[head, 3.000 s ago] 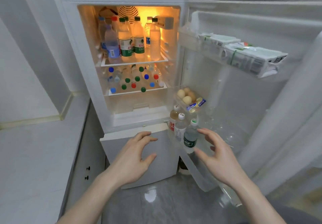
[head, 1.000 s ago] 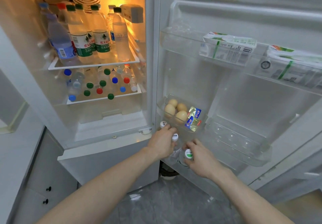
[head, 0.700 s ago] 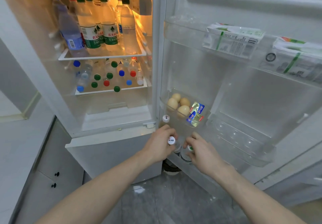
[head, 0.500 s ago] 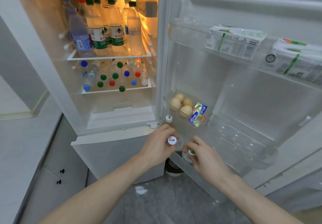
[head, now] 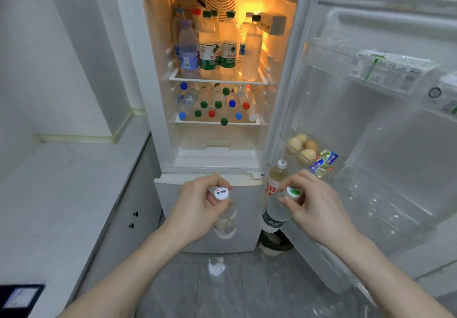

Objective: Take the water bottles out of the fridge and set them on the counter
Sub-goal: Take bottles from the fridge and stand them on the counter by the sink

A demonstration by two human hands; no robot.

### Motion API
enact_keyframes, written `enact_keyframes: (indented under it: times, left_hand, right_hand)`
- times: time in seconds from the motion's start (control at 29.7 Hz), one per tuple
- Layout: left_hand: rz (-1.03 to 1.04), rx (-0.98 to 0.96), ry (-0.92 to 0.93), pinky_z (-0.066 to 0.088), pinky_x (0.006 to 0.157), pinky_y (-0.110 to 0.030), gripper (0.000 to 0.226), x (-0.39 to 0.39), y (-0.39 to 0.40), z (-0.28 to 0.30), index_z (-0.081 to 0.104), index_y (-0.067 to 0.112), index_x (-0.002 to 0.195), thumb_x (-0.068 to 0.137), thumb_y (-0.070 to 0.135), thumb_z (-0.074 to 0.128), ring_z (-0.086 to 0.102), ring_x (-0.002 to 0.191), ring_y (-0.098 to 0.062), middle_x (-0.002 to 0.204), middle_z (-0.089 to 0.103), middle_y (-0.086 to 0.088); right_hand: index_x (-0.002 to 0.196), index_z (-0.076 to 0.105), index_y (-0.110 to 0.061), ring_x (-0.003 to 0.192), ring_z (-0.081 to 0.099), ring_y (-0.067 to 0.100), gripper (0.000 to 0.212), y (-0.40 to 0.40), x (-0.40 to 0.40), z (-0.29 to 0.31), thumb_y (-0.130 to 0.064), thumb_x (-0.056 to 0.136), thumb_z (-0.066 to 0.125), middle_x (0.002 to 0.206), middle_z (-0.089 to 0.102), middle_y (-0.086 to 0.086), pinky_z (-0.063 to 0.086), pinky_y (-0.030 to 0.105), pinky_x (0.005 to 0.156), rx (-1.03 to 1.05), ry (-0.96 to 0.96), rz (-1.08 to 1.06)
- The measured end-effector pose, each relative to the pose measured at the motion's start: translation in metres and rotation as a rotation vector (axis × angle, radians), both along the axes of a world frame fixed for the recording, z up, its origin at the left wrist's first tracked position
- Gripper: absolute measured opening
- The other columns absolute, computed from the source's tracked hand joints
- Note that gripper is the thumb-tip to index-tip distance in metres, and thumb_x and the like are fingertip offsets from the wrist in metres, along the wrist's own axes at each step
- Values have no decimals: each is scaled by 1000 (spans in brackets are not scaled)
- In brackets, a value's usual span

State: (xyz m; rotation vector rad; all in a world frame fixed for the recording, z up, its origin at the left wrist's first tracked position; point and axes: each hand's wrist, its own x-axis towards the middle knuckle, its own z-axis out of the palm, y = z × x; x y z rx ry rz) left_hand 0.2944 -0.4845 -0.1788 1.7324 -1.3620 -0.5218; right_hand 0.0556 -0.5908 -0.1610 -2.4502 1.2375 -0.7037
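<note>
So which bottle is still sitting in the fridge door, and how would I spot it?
Find the open fridge door on the right, then the clear tray of eggs low on it. Just below and left of the eggs stands the door bottle, between the left hand and the right hand. Unlike the two bottles being held, nobody grips it, and it has a red-lettered label and yellowish liquid.

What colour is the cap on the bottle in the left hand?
White, with small printing on top, on the bottle held by the left hand; head view.

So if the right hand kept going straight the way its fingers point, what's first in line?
Probably the red-labelled bottle in the door shelf: the right hand, gripping the green-capped bottle, points left and forward. Depth is unclear.
</note>
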Motion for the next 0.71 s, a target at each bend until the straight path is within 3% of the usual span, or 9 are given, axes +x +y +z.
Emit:
enact_keyframes:
  times: [0.1, 0.24, 0.34, 0.51, 0.71]
  left_hand:
    - [130, 23, -3, 42, 54, -12, 19, 25, 51, -1, 71, 38, 86, 81, 22, 79, 55, 54, -5, 62, 63, 3]
    - [263, 29, 16, 41, 54, -12, 15, 50, 122, 2, 74, 32, 85, 81, 19, 80, 54, 54, -5, 57, 59, 8]
    - [398, 53, 43, 46, 54, -18, 13, 66, 179, -2, 74, 35, 85, 82, 23, 78, 54, 54, -7, 61, 62, 5]
    - [565, 106, 57, 42, 51, -13, 16, 80, 250, -5, 74, 37, 86, 82, 22, 79, 52, 51, -4, 54, 59, 14]
    - [830, 145, 50, 42, 55, -13, 13, 88, 329, -8, 71, 38, 87, 84, 26, 76, 55, 53, -5, 59, 64, 10]
  right_hand:
    - [88, 65, -33, 76, 59, -1, 20, 27, 26, 4, -20, 86, 81, 93, 56, -20, 36, 19, 65, 51, 14, 94]
    - [88, 65, -36, 75, 60, 4, 21, 66, 67, 2, -22, 85, 82, 94, 58, -19, 41, 21, 67, 70, 23, 219]
    - [89, 66, -36, 79, 60, 3, 19, 101, 104, -1, -24, 86, 80, 93, 59, -19, 38, 13, 68, 102, 49, 365]
    - [88, 65, -39, 83, 59, 3, 18, 142, 159, -8, -28, 88, 79, 93, 59, -18, 40, 15, 67, 156, 80, 567]
    - [87, 66, -38, 82, 59, 6, 19, 185, 241, -11, -25, 86, 79, 93, 60, -18, 42, 19, 68, 179, 128, 874]
